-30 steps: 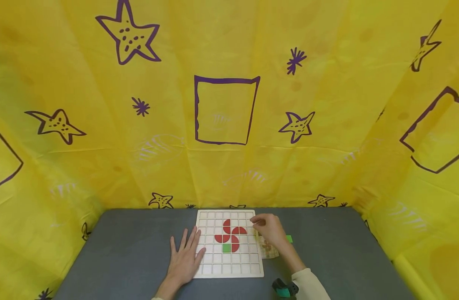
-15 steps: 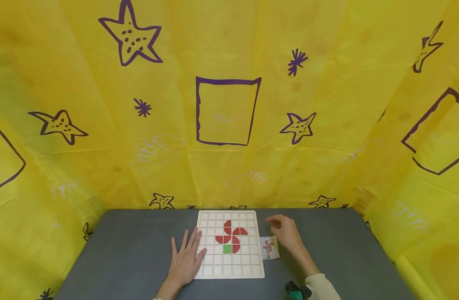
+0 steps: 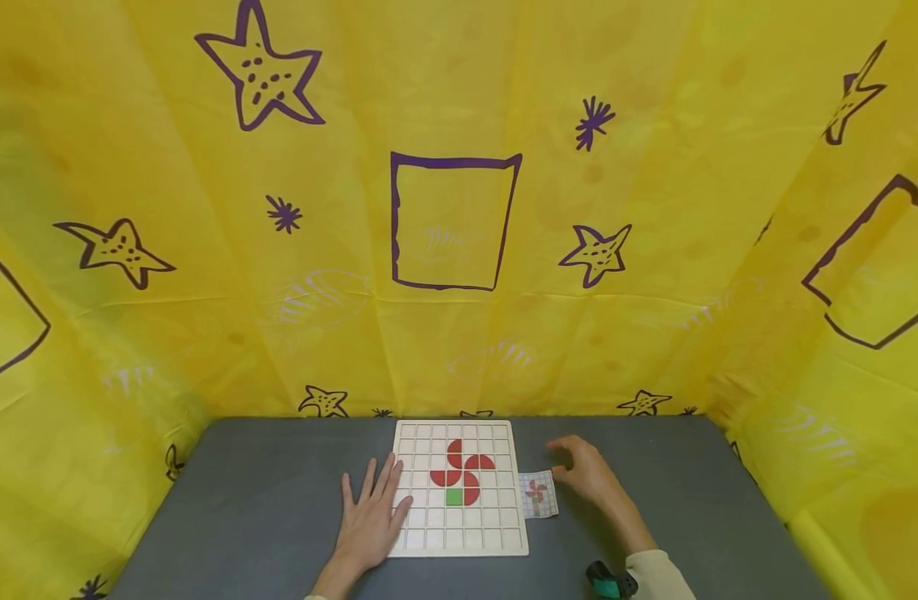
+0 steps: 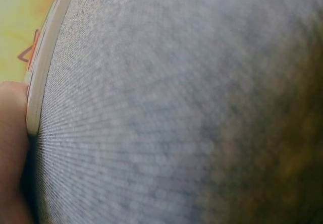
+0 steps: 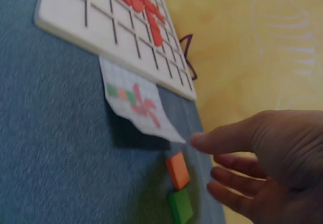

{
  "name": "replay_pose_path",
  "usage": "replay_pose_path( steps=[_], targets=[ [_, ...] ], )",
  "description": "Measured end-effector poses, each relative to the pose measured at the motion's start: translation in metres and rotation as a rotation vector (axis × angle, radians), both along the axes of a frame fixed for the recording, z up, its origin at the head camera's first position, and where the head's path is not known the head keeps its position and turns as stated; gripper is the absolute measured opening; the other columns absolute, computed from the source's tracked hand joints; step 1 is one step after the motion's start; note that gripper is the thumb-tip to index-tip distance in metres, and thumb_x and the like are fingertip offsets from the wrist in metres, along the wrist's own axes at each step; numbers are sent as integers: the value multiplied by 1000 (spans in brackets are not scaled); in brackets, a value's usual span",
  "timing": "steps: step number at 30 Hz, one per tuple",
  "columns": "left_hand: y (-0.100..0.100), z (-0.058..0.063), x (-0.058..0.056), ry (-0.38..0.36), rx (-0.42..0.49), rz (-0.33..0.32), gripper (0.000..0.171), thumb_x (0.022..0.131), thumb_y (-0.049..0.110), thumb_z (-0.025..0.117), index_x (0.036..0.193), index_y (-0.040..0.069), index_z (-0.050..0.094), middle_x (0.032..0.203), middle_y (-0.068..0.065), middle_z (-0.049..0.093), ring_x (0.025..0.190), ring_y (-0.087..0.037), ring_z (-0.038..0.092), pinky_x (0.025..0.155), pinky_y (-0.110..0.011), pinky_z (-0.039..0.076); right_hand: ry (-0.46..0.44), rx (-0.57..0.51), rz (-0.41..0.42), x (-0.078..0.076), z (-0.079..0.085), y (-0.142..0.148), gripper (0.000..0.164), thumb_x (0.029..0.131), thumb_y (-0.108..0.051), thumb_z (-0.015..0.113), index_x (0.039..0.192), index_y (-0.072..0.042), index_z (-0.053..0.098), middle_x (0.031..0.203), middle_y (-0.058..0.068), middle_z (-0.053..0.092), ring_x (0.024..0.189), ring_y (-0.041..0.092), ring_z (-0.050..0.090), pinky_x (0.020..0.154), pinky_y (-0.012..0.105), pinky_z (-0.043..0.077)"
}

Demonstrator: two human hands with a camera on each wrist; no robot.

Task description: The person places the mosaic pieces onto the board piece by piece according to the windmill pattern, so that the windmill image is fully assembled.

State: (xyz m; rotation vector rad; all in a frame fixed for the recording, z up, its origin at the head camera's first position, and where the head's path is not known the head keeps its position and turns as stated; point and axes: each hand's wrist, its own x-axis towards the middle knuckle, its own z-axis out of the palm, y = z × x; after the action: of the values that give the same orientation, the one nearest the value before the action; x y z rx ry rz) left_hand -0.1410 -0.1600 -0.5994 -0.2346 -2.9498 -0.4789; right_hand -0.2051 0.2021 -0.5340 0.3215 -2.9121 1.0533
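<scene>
My left hand (image 3: 371, 514) lies with spread fingers along the left edge of a white gridded board (image 3: 489, 533); its fingertips and thumb touch the rim. On the board, red quarter-circle tiles (image 3: 455, 454) form a pinwheel, with a green square tile (image 3: 455, 497) at its lower left. A paper pattern card (image 3: 546, 500) pokes out from under the board's right side. Beside it hovers my right hand (image 3: 590, 475), fingers loosely bent and holding nothing. Its thumb is at the card's corner; contact is unclear. An orange tile (image 5: 177, 170) and a green tile (image 5: 180, 206) lie below that hand, hidden in the head view.
A dark grey table (image 3: 264, 500) carries everything. Yellow cloth (image 3: 459, 350) with purple drawings closes off the back and both sides. A black and teal wrist strap (image 3: 611, 581) shows by the right sleeve (image 3: 657, 575).
My right hand has moved from the board's upper right corner rightward past the pattern card, uncovering it. A green tile seen earlier beside that hand is now covered. The left hand stays put.
</scene>
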Motion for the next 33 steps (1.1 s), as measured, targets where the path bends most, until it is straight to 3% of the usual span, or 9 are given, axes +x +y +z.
replay_pose_path(
  steps=[6, 15, 19, 25, 33],
  targets=[
    [0, 0, 0, -4, -11, 4, 63, 101, 47, 45, 152, 12, 36, 159, -5, 30, 146, -38, 22, 110, -71, 1, 3, 30, 52, 4, -7, 7, 34, 77, 6, 77, 110, 1, 69, 113, 16, 65, 110, 38, 59, 94, 53, 47],
    [1, 0, 0, -3, -13, 4, 63, 101, 47, 45, 152, 12, 36, 159, -5, 30, 146, -38, 22, 110, -70, 1, 56, 34, 50, 5, -17, 11, 28, 76, 8, 78, 101, -2, 73, 103, 11, 70, 102, 35, 64, 90, 51, 50],
    [0, 0, 0, 2, -10, 5, 63, 101, 47, 45, 152, 13, 36, 159, -5, 30, 146, -38, 21, 110, -70, 1, 122, 81, 97, 2, -20, 10, 22, 76, 7, 78, 95, -3, 74, 96, 9, 72, 94, 32, 66, 86, 50, 52],
    [-1, 0, -1, -1, -3, 5, 63, 101, 48, 43, 153, 13, 36, 160, -5, 29, 146, -38, 21, 110, -70, 0, 144, 122, 145, -4, -21, 10, 24, 74, 10, 77, 96, -1, 74, 91, 8, 70, 85, 25, 65, 75, 40, 55],
    [1, 1, 0, -1, -2, 3, 63, 101, 47, 44, 152, 12, 36, 159, -5, 30, 146, -38, 21, 110, -70, 1, 172, 157, 220, -12, -20, 18, 27, 65, 12, 79, 90, 4, 74, 79, 6, 62, 70, 16, 55, 61, 27, 48]
  ],
)
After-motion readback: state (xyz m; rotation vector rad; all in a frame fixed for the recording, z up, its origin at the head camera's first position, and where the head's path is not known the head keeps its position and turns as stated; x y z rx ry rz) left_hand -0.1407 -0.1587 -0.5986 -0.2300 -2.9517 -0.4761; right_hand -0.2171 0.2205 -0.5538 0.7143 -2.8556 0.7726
